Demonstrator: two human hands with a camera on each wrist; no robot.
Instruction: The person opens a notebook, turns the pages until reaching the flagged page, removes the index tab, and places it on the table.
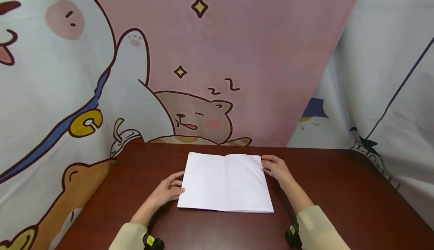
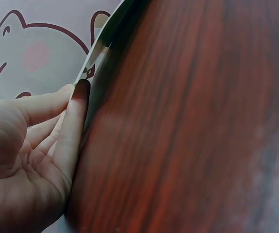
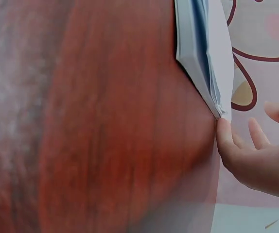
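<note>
Flanking an open notebook (image 1: 207, 180), left hand (image 1: 166, 190) pinches one edge while spread right hand (image 1: 277, 170) touches the other.

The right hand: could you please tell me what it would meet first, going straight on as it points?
Most likely the open notebook, at its right edge; the right hand seems to touch it there, though whether it would slide over or under is unclear.

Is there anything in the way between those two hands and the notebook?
No, nothing visible is. The left hand already pinches the left edge of the open notebook, and the right hand touches its right edge.
</note>
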